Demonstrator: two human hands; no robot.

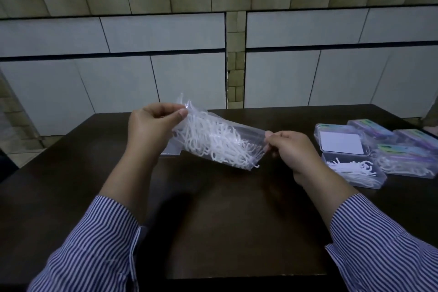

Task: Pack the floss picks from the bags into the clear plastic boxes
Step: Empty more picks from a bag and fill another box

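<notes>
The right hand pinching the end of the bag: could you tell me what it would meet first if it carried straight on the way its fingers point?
The right hand points left, so it would probably meet the bag of floss picks, then the left hand; depth is uncertain.

You wear sleeves point(99, 242) striped dark blue and white. Your clear bag point(218, 140) shows white floss picks point(213, 142). The table point(225, 220) is dark brown. The closed boxes point(403, 142) carry purple and green labels, and the wall tiles point(166, 33) are pale grey.
</notes>
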